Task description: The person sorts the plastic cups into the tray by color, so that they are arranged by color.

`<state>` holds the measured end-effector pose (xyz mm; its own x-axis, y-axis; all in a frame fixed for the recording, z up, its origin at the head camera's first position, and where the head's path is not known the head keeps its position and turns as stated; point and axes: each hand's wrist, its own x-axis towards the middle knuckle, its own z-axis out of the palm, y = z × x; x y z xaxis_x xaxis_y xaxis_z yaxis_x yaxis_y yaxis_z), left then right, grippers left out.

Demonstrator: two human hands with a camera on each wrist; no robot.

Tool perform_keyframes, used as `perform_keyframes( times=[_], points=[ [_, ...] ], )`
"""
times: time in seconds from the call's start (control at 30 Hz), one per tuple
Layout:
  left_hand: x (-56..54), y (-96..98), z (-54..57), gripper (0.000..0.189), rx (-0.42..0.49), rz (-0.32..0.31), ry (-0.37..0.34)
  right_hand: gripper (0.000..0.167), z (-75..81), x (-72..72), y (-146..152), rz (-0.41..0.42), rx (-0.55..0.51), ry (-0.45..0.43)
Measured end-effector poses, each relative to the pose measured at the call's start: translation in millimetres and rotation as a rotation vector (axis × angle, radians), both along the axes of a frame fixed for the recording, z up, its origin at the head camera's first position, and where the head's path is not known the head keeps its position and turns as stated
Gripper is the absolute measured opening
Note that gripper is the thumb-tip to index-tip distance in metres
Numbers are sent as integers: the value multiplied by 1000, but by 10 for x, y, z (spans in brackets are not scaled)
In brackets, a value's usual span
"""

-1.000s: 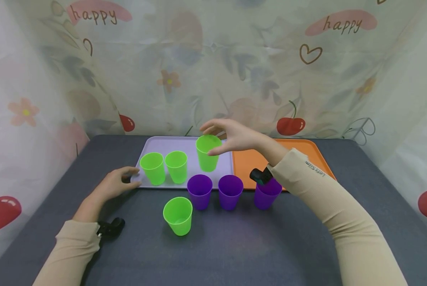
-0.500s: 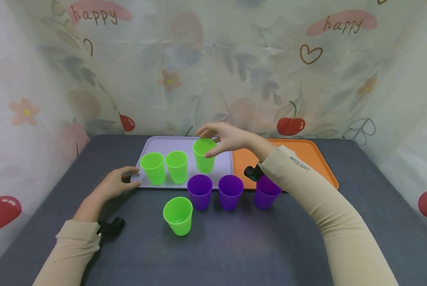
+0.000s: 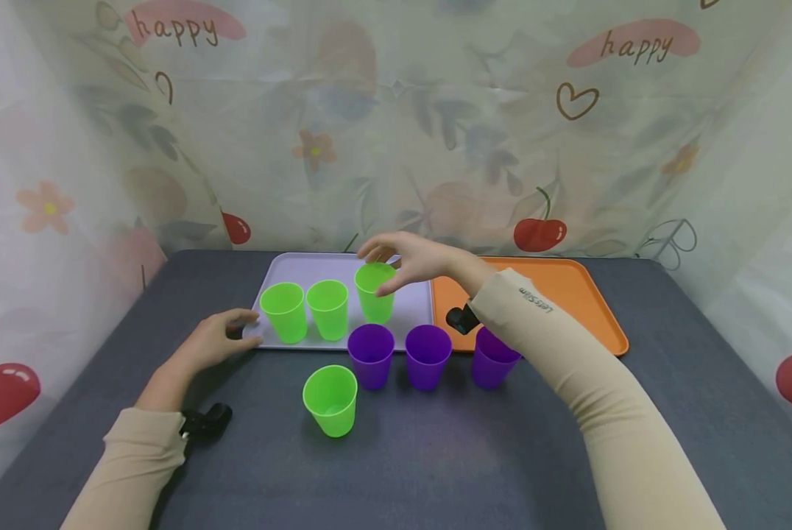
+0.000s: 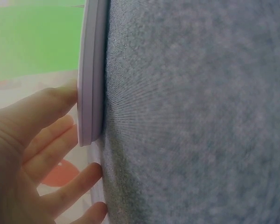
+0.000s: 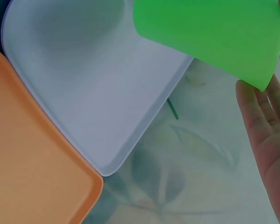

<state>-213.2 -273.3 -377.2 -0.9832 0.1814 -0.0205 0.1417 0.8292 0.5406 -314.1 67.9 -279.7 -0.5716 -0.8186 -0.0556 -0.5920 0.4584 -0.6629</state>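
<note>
A big patterned cloth (image 3: pixel 396 162) is hung at 12 o'clock, its top cut off. A dark grey table (image 3: pixel 469 456) is set in front, cut off at 6 o'clock. At 1 o'clock on it, part of an orange tray (image 3: pixel 575 294) is hidden by the right arm. At 11 o'clock a lilac tray (image 3: pixel 412 302) is set right beside it.

Both sleeves are cut off at the bottom. At the lilac tray's 7 o'clock corner, the left hand (image 3: pixel 210 342) is held loosely open, and the rim is touched by its thumb.

The held green cup (image 3: pixel 369 294) is at the lilac tray's 3 o'clock side, gripped near its rim by the bent fingers and thumb of the right hand (image 3: pixel 416 261). Whether its bottom is touching the tray cannot be told.

From that cup, two green cups (image 3: pixel 283 315) are stood upright at 9 o'clock, on the tray. The front green cup (image 3: pixel 332 405) is stood at 7 o'clock, on the table. Three purple cups (image 3: pixel 428 361) are lined up from 6 to 4 o'clock, and bits of the trays' front edges are blocked by them. The last one's rim is partly covered by the right sleeve (image 3: pixel 608 397).
</note>
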Motion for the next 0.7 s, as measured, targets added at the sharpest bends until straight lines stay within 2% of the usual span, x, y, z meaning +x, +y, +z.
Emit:
perform_keyframes(
  times=[0.7],
  points=[
    [2, 18, 6, 51, -3, -7, 17, 65, -165, -62, -83, 57, 37, -45]
  ],
)
